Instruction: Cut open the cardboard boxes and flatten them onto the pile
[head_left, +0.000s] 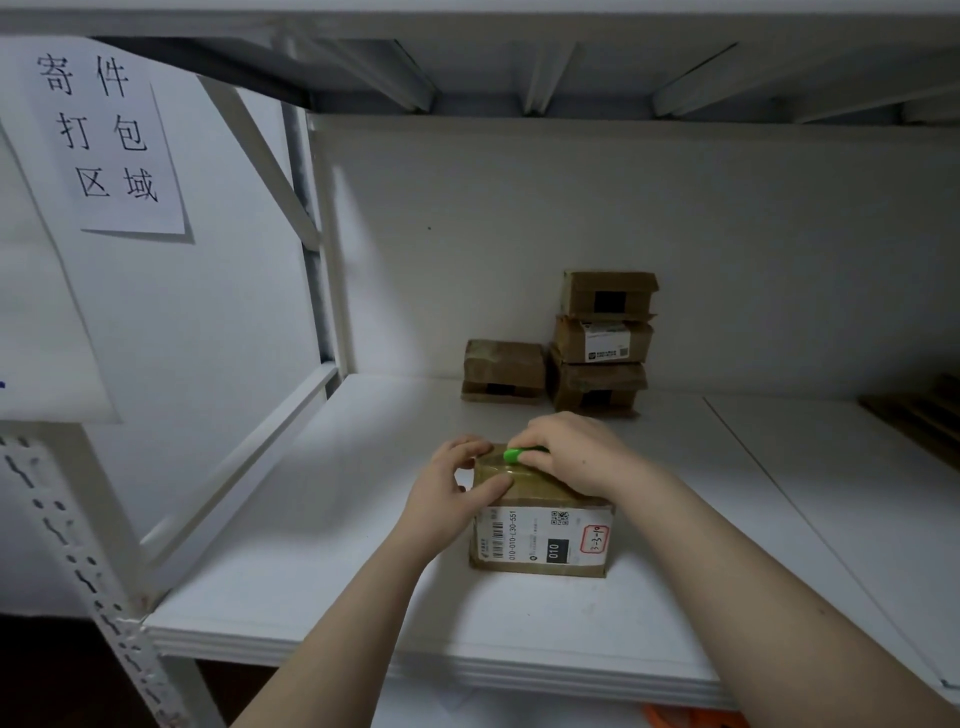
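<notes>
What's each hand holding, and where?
The right hand grips a green cutter, one end poking out; the left hand holds the box at its top left edge.

Parcel depot (labelled boxes (603, 340), steel shelving (291, 545))

Taped labelled box (540, 543) upright, green cutter (514, 455) on top; four boxes (602, 340) behind.

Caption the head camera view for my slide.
Left hand holds a labelled box on a shelf; right hand grips a green cutter at its top.
</notes>
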